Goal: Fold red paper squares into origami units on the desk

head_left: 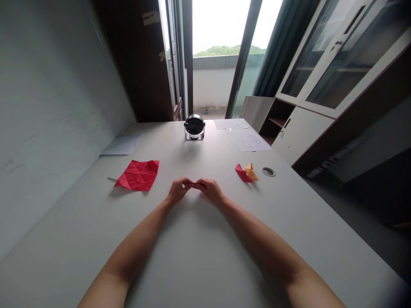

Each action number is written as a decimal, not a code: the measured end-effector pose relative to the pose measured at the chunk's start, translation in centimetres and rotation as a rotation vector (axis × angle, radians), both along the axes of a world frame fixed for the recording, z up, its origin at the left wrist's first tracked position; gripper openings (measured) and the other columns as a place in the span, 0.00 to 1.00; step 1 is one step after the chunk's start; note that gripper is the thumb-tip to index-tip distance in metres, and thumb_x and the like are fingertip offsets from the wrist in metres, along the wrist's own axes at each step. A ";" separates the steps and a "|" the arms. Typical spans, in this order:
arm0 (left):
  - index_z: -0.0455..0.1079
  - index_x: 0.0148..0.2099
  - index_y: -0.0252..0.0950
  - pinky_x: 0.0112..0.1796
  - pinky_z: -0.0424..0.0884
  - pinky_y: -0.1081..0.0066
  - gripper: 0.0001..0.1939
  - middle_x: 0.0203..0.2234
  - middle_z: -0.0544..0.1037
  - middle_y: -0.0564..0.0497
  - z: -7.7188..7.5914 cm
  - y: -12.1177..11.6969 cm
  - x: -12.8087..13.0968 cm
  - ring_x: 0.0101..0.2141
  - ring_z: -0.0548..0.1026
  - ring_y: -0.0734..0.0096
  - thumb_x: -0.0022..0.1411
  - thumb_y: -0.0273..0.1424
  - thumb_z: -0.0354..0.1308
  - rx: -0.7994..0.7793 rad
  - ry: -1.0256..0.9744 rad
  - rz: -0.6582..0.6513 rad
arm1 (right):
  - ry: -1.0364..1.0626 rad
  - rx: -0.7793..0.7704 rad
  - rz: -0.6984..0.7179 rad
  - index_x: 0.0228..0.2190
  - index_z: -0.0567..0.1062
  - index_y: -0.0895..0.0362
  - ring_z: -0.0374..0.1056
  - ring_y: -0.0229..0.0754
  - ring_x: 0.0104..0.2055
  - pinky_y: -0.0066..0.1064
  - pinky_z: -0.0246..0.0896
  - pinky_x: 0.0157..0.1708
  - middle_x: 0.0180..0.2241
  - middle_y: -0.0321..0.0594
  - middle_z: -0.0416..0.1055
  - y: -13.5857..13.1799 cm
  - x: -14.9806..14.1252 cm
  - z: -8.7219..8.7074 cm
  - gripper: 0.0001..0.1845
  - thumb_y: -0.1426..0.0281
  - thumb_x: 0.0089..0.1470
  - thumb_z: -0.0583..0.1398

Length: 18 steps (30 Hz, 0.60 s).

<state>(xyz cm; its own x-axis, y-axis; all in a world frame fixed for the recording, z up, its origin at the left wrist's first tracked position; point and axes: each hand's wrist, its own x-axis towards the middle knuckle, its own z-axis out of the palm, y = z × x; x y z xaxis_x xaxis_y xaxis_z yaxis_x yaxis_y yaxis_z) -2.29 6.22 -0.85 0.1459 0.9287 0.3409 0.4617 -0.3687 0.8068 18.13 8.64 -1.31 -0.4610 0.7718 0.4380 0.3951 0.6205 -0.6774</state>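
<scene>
Left hand (177, 191) and right hand (210, 189) pinch slim red paper (194, 185) between them, one at each end. Long axis runs left-right; mostly covered, exact shape unclear. Smooth white tabletop (192, 248) below. Creased red sheet (138, 176) left of hands; angular red piece (242, 173) and orange piece (251, 171) right.
</scene>
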 end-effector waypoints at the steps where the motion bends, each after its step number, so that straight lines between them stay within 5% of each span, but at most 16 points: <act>1: 0.78 0.37 0.38 0.38 0.72 0.72 0.07 0.30 0.81 0.51 0.1 -0.1 0.0 0.32 0.77 0.70 0.62 0.35 0.61 0.001 0.018 0.004 | 0.005 0.007 0.004 0.33 0.79 0.54 0.67 0.38 0.30 0.27 0.59 0.33 0.31 0.39 0.76 0.0 0.0 0.0 0.12 0.63 0.62 0.57; 10: 0.77 0.38 0.38 0.38 0.71 0.71 0.09 0.31 0.81 0.51 0.4 -0.1 -0.4 0.32 0.76 0.70 0.64 0.36 0.58 0.001 0.075 0.001 | 0.023 -0.005 0.007 0.35 0.78 0.55 0.66 0.37 0.30 0.27 0.57 0.34 0.31 0.37 0.75 0.1 0.2 -0.2 0.12 0.66 0.63 0.56; 18: 0.78 0.40 0.36 0.34 0.73 0.70 0.13 0.31 0.82 0.49 -0.9 0.4 -0.8 0.31 0.78 0.67 0.62 0.40 0.60 -0.044 -0.029 -0.011 | -0.049 -0.055 -0.011 0.30 0.76 0.57 0.55 0.33 0.25 0.25 0.50 0.28 0.23 0.32 0.67 0.6 0.1 -1.0 0.12 0.62 0.60 0.59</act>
